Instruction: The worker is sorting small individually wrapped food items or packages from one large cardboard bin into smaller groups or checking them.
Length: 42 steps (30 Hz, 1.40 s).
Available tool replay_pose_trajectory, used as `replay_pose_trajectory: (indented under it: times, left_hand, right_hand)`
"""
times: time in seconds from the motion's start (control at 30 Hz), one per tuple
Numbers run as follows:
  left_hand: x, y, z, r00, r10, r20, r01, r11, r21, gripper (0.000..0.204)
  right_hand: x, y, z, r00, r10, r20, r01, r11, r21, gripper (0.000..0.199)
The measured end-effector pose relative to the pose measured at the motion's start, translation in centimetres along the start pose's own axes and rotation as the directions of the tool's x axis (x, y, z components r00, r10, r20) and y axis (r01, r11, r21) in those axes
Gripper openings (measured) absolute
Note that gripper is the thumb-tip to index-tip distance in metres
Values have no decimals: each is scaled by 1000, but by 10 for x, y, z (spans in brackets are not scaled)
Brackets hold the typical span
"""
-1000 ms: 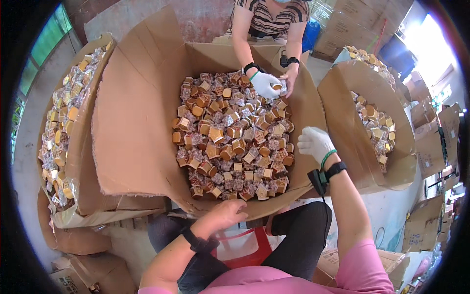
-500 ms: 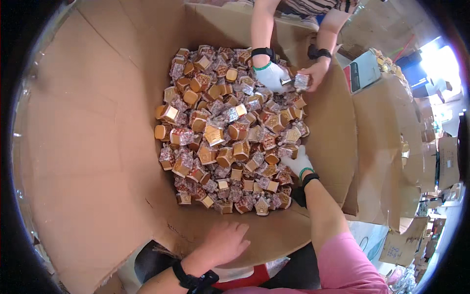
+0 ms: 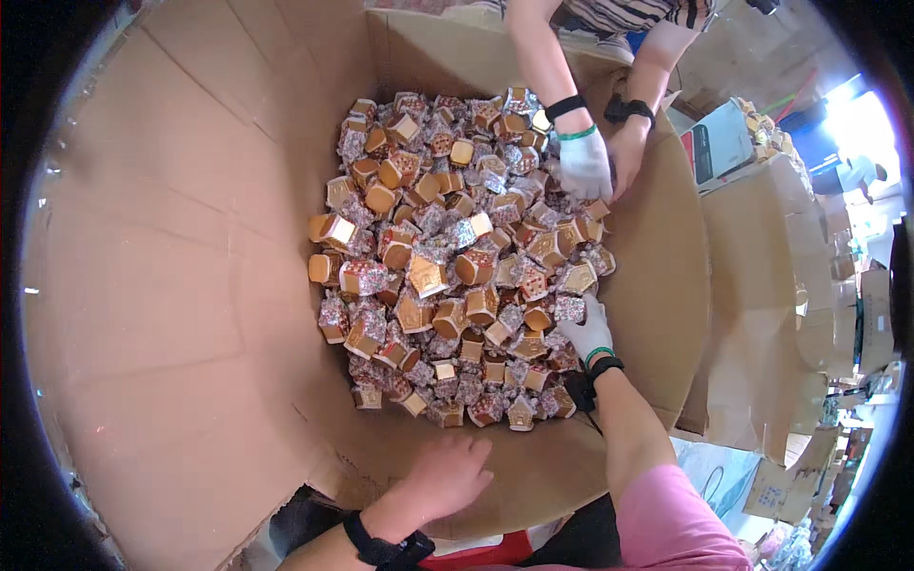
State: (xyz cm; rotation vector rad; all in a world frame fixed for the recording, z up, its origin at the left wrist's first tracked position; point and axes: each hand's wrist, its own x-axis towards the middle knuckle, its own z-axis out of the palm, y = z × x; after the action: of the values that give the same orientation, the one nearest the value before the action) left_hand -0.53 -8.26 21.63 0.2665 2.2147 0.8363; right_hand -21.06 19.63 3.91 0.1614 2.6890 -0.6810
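Note:
Many small house-shaped ornaments [image 3: 427,274], gold, red and white and partly wrapped in clear bubble wrap, lie heaped in a large cardboard box [image 3: 190,285]. At the heap's right edge is my right hand [image 3: 590,331] in a white glove with a green cuff. Its thumb and fingers close around a wrapped house ornament [image 3: 570,308]. Bare and wearing a black wrist strap, my left hand [image 3: 443,476] hovers over the near wall of the box. It holds nothing, and its fingers are loosely stretched, away from the heap.
Across the box, a co-worker's gloved hand [image 3: 584,164] and bare hand [image 3: 625,157] reach into the heap's far right corner; what they hold is hidden. A white scale [image 3: 722,143] and more ornaments [image 3: 766,133] rest beyond the right wall. Cardboard boxes [image 3: 785,490] stand farther right.
My right hand has closed on a wrapped ornament at the heap's edge. The co-worker's hands have moved lower, and the ornament between them is now out of sight. The view has shifted slightly.

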Motion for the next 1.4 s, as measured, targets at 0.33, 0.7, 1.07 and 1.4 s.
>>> replay_pose_trajectory:
  times: [0.33,0.7,1.07,1.4]
  left_hand:
    - [4,-35,10,904,-118,-411,-76,901,-427,52]
    - [-68,26,34,911,-86,-404,-396,92,-914,76]
    - [-107,56,78,870,-190,-454,-492,-337,-803,40]
    - [-111,36,83,936,33,-349,-297,-454,-840,31]
  right_hand:
    - [-124,-129,-76,838,-242,489,-415,301,859,63]
    - [-272,-162,-62,824,-458,332,-438,-144,887,43]
    - [-333,-151,-59,975,-206,88,-24,293,956,41]
    - [-340,-149,-74,870,-492,11,-111,-176,978,27]
